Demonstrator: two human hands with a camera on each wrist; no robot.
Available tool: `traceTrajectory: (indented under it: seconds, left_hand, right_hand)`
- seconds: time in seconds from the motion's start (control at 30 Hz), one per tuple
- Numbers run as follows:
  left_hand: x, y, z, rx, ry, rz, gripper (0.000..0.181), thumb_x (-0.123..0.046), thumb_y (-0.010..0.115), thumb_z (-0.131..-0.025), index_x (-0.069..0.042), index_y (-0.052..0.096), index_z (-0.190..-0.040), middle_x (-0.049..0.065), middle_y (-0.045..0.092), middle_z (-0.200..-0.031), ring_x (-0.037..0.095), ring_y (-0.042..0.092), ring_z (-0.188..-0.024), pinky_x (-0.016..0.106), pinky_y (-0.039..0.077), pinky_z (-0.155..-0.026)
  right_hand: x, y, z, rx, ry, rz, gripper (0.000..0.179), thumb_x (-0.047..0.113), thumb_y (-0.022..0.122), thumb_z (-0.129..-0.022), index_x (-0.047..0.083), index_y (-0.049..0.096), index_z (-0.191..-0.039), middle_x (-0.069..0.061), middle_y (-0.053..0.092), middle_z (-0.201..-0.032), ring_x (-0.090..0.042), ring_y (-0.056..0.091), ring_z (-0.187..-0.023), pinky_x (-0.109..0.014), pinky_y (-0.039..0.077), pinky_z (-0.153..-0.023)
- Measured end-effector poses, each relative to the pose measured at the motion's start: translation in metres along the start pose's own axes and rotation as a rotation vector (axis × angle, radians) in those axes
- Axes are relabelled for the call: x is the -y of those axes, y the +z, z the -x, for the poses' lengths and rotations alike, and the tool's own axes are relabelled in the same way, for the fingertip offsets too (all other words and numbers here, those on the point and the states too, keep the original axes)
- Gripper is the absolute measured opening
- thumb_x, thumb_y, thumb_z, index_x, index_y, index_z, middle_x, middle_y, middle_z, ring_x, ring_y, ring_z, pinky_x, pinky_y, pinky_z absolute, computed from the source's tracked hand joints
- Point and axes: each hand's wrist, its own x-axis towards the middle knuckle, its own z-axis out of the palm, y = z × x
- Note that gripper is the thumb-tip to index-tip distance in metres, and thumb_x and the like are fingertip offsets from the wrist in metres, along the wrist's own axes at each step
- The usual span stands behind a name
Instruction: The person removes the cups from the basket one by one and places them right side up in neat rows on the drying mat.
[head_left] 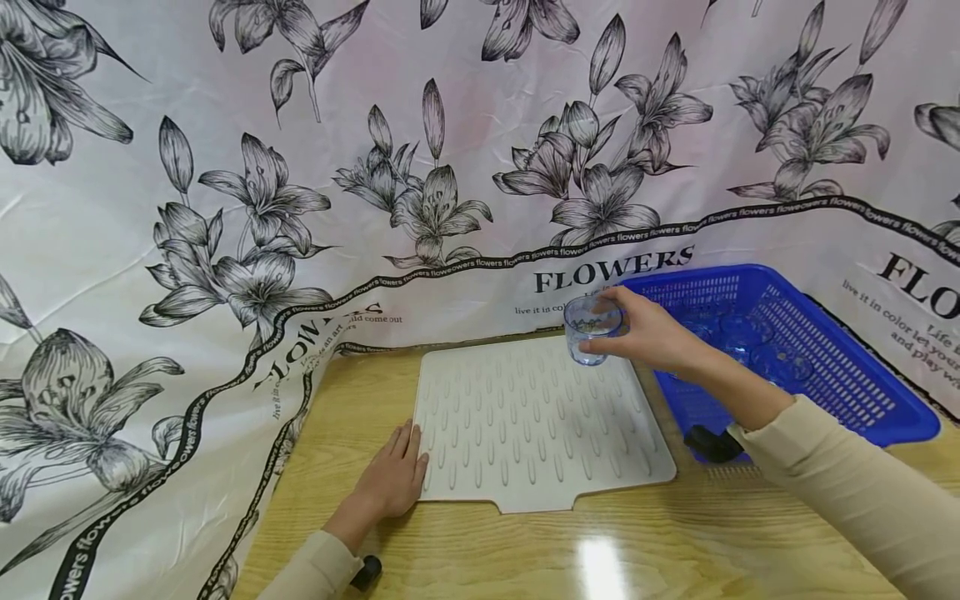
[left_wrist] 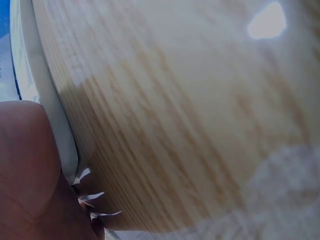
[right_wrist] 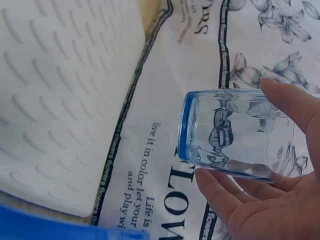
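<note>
My right hand (head_left: pixel 648 333) holds a clear glass cup (head_left: pixel 585 346) between thumb and fingers, above the far right part of a white ridged draining board (head_left: pixel 525 417). A blue band circles one end of the glass cup (right_wrist: pixel 235 132) in the right wrist view; nothing shows inside it. My left hand (head_left: pixel 392 475) rests at the board's left edge near the front corner, fingers extended and touching it. Up close in the left wrist view, a fingertip (left_wrist: pixel 25 155) lies against the board's pale rim (left_wrist: pixel 47 95).
A blue plastic basket (head_left: pixel 862 367) stands right of the board, with several clear glass cups (head_left: pixel 742 333) in it. Under everything is a wood-grain table (head_left: pixel 465 550). A flower-printed white cloth (head_left: pixel 450 108) hangs behind and along the left side.
</note>
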Motion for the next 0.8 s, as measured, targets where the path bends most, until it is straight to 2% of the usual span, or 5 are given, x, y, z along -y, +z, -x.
traceTrajectory:
  seconds: [0.23,0.4,0.8]
  left_hand:
    - [0.008,0.011,-0.005,-0.028,0.009,-0.018,0.063,-0.036,0.032,-0.113,0.005,0.025,-0.16,0.024,0.019,-0.167,0.041,0.022,-0.153,0.053,0.028,-0.122]
    - [0.008,0.011,-0.005,-0.032,0.002,-0.013,0.062,-0.035,0.032,-0.113,0.006,0.026,-0.159,0.024,0.02,-0.167,0.041,0.022,-0.154,0.053,0.027,-0.122]
    - [0.007,0.011,-0.005,-0.027,0.002,-0.029,0.062,-0.035,0.031,-0.113,0.006,0.025,-0.16,0.024,0.02,-0.167,0.04,0.021,-0.154,0.052,0.026,-0.123]
  right_hand:
    - [0.003,0.011,-0.008,0.007,-0.032,0.006,0.087,0.033,0.081,-0.09,-0.001,0.032,-0.154,-0.024,0.048,-0.149,-0.045,0.051,-0.131,-0.057,0.05,-0.099]
    - [0.005,0.017,-0.015,0.004,-0.032,-0.008,0.089,0.034,0.081,-0.09,0.001,0.031,-0.156,-0.023,0.047,-0.149,-0.044,0.048,-0.135,-0.057,0.049,-0.101]
    - [0.014,0.029,-0.031,0.005,-0.056,0.007,0.088,0.035,0.079,-0.091,0.002,0.031,-0.157,-0.021,0.048,-0.151,-0.041,0.054,-0.128,-0.054,0.051,-0.098]
